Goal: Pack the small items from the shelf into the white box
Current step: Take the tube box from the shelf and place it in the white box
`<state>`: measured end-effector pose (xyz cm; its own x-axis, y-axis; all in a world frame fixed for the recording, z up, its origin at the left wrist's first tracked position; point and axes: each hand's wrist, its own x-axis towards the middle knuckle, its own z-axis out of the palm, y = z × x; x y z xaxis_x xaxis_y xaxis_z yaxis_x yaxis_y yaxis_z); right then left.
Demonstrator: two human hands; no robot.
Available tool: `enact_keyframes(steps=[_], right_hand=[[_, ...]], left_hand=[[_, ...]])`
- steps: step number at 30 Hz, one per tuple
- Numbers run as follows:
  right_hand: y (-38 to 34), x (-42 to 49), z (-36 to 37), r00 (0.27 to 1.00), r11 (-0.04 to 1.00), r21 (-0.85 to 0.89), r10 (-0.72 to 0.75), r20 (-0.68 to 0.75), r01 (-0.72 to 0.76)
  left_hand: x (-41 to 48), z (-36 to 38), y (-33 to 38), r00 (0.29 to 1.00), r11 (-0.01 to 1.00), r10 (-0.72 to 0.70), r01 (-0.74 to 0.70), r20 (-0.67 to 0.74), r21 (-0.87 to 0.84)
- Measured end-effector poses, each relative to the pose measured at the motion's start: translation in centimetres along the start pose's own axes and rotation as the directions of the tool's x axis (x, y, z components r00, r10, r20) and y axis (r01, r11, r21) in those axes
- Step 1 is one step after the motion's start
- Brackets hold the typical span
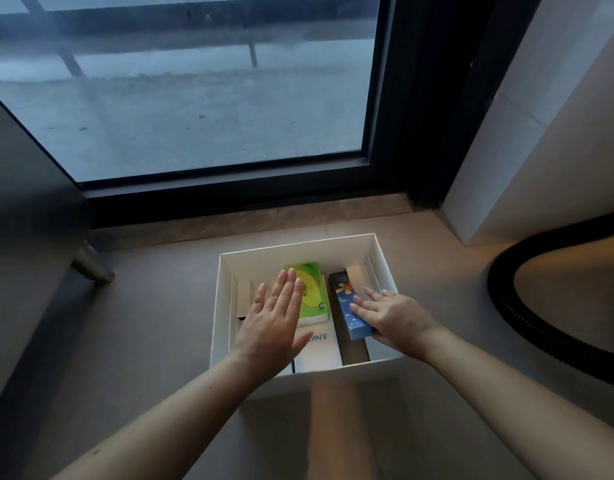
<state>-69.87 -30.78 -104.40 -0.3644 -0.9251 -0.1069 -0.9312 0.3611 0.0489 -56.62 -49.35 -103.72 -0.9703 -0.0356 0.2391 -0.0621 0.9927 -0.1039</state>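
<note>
The open white box [226, 271] stands on the floor in front of me. Inside lie a green and yellow packet [314, 299], a flat white box with grey lettering [319, 351] under it, and a long blue box with a flower print [348, 308] at the right side. My left hand [274, 327] lies flat with straight fingers over the left half of the box, its fingertips on the green packet. My right hand [392, 317] rests over the box's right rim, fingers on top of the blue box and the thumb under its near end.
A dark-framed glass door [208, 98] rises behind the box, with a brown sill below it. A metal furniture leg [91, 263] stands at the left. A black ribbed hose [527, 317] curves at the right, next to a white wall [540, 133].
</note>
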Motion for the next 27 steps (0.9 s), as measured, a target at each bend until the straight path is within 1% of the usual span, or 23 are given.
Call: enact_keyframes(steps=[2, 8, 10, 11, 13, 16, 19, 22, 27], right_hand=[[0.1, 0.2, 0.4, 0.99, 1.0, -0.023, -0.002, 0.144, 0.006], [0.3, 0.4, 0.8, 0.975, 0.997, -0.073, 0.017, 0.221, -0.001], [0.3, 0.4, 0.7, 0.973, 0.996, -0.084, 0.039, 0.227, -0.02], [0.2, 0.3, 0.5, 0.977, 0.997, -0.072, 0.053, 0.206, -0.039], [-0.1, 0.0, -0.4, 0.995, 0.998, -0.055, 0.044, 0.086, -0.039], [-0.4, -0.5, -0.9, 0.989, 0.995, -0.003, 0.099, -0.106, -0.1], [-0.8, -0.2, -1.0, 0.975, 0.985, 0.067, 0.165, -0.146, -0.157], [-1.5, 0.8, -2.1, 0.97, 0.968, 0.161, 0.213, -0.114, -0.193], [-1.8, 2.9, -4.6, 0.949, 0.946, 0.201, 0.285, -0.135, -0.256]], left_hand=[[0.0, 0.0, 0.0, 1.0, 1.0, 0.001, -0.001, -0.005, 0.001], [0.1, 0.1, 0.1, 1.0, 1.0, 0.011, -0.011, -0.014, 0.012], [0.2, 0.0, 0.1, 1.0, 1.0, 0.013, -0.013, -0.013, 0.013], [0.2, 0.0, 0.1, 1.0, 1.0, 0.014, -0.014, -0.015, 0.014], [0.2, 0.0, 0.2, 1.0, 1.0, 0.012, -0.012, -0.016, 0.014], [0.3, 0.0, 0.2, 1.0, 1.0, -0.001, 0.001, -0.014, 0.012], [0.9, -0.2, 0.2, 1.0, 1.0, -0.02, 0.02, -0.02, -0.004], [1.6, -0.6, 0.6, 0.998, 0.998, -0.055, 0.054, -0.03, -0.031], [2.8, -1.7, 0.6, 0.996, 0.996, -0.075, 0.073, -0.044, -0.056]])
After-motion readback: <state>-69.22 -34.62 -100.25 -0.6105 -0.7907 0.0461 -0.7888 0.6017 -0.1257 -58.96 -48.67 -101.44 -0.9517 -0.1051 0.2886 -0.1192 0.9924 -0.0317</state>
